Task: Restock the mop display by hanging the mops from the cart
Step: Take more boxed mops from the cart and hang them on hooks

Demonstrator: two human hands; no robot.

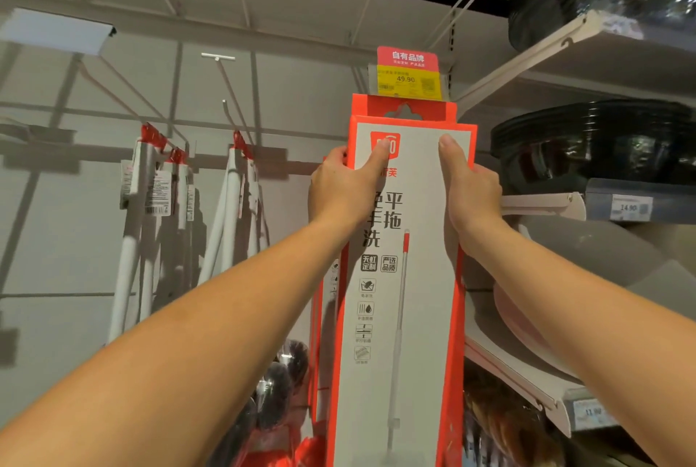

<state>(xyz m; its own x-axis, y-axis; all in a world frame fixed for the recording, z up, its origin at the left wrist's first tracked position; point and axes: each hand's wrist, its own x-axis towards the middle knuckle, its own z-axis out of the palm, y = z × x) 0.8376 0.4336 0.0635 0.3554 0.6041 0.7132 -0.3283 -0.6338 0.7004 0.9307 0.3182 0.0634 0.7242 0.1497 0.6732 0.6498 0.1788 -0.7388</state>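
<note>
A tall white and orange mop box stands upright in front of me, raised to the display. My left hand grips its upper left edge, thumb across the front. My right hand grips the upper right edge the same way. The box's hang tab with its cut-out sits just below the yellow and red price tag at the tip of a hook. More orange boxes hang behind it on the left. The hook itself is hidden by the tag and box.
White-handled mops hang from hooks on the grey back panel at left, with another pair beside them. A bare hook juts out above. Shelves at right hold black basins and a pink basin.
</note>
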